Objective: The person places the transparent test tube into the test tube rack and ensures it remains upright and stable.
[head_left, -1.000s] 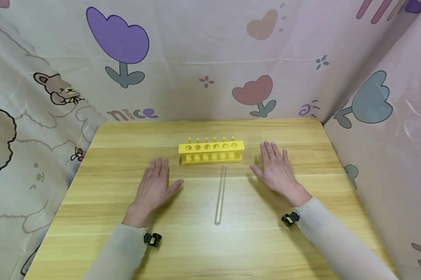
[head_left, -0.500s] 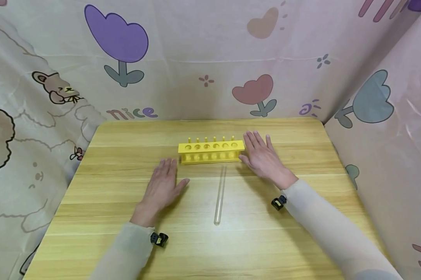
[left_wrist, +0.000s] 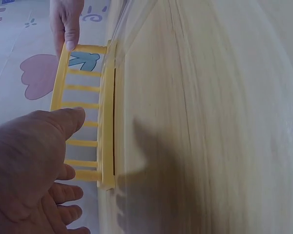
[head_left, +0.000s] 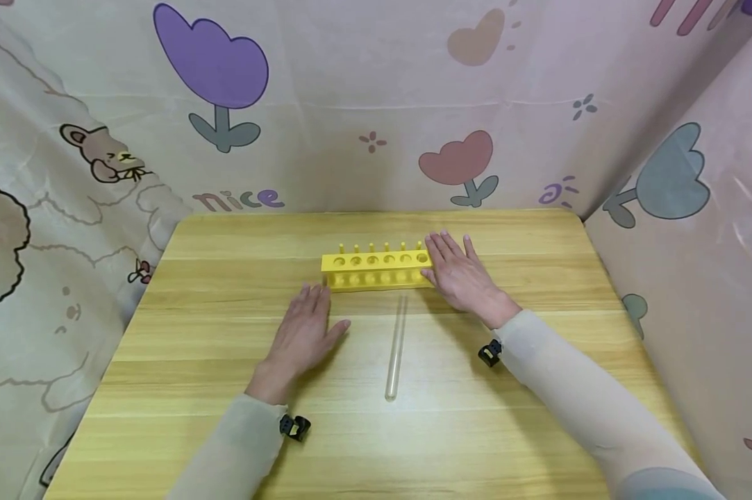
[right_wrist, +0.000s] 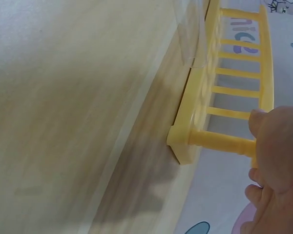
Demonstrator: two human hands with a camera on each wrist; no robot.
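A yellow test tube rack point(head_left: 376, 262) with a row of holes and pegs along its back stands on the wooden table. My right hand point(head_left: 465, 279) is at the rack's right end, fingers straight and thumb at the front; it appears to touch the end. Below the rack's left end lies my left hand point(head_left: 302, 335), fingers straight and thumb spread, holding nothing. Its fingertips come close to the rack; contact is unclear. A clear glass test tube point(head_left: 396, 351) lies in front of the rack, its rounded end towards me. The right wrist view shows the tube's open end point(right_wrist: 195, 58) beside the rack.
The wooden table point(head_left: 238, 264) reaches back to a printed curtain point(head_left: 326, 83). More curtain hangs along the left and right sides. A small black camera point(head_left: 296, 427) is worn on the left wrist and another point(head_left: 491, 353) on the right.
My right hand has moved left and slightly away from me, up to the rack's right end. My left hand has slid right towards the rack's left end. The test tube stays put.
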